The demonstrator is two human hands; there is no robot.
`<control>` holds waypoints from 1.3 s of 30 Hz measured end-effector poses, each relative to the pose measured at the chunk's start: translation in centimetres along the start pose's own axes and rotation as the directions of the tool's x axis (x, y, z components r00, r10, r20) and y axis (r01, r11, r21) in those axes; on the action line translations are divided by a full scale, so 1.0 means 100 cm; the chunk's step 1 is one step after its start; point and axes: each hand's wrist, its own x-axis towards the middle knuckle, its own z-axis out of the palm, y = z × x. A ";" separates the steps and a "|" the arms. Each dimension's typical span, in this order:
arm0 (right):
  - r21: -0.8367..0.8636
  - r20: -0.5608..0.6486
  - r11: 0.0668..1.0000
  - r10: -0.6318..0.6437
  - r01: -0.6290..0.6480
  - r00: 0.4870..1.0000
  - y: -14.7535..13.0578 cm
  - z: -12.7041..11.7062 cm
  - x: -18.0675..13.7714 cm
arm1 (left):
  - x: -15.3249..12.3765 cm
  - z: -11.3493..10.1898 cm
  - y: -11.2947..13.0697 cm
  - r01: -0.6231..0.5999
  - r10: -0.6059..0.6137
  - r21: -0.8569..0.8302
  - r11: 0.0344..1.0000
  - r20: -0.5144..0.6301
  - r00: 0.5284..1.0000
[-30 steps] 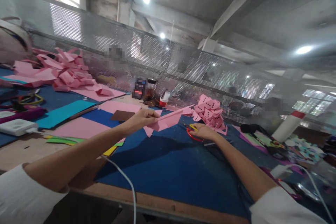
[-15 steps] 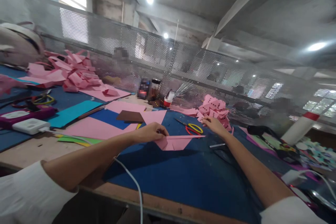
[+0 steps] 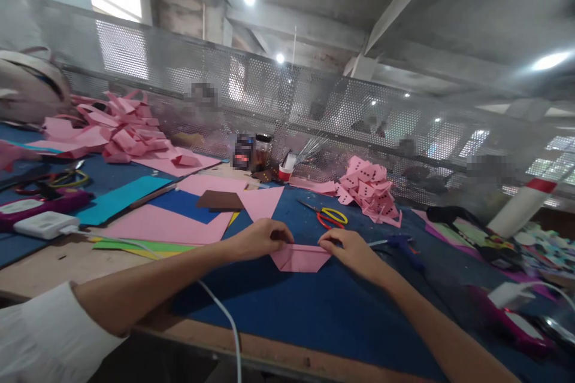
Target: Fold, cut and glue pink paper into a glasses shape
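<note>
Head view, left hand (image 3: pixel 265 236) and right hand (image 3: pixel 353 251), fingers pinching opposite ends of folded pink paper (image 3: pixel 302 259), red-and-yellow-handled scissors (image 3: pixel 320 211) lying just beyond.

Folded pink paper (image 3: pixel 302 261), slanted sides, long edge uppermost, pinched at both ends, over blue tabletop (image 3: pixel 309 323)

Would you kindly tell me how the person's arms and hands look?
The left hand and right hand are ungloved, with no watch visible. A loose white sleeve leaves most of the left forearm uncovered; no sleeve shows on the right forearm.
</note>
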 end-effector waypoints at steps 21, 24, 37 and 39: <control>-0.196 -0.104 0.977 0.060 -0.079 0.993 0.036 0.013 0.004 | 0.042 0.007 -0.009 -0.024 0.030 0.243 0.970 -0.020 0.999; -0.242 -0.157 0.968 0.025 -0.063 0.987 0.038 0.013 0.003 | 0.049 0.008 -0.015 -0.077 0.089 0.287 0.955 -0.029 0.996; -0.082 -0.033 0.996 -0.041 0.038 0.999 0.018 0.029 0.000 | 0.049 0.010 -0.039 -0.246 0.257 0.227 0.942 -0.023 0.966; -0.059 -0.042 0.998 -0.008 0.006 0.999 0.018 0.030 -0.001 | 0.049 0.010 -0.038 -0.267 0.278 0.239 0.934 -0.014 0.960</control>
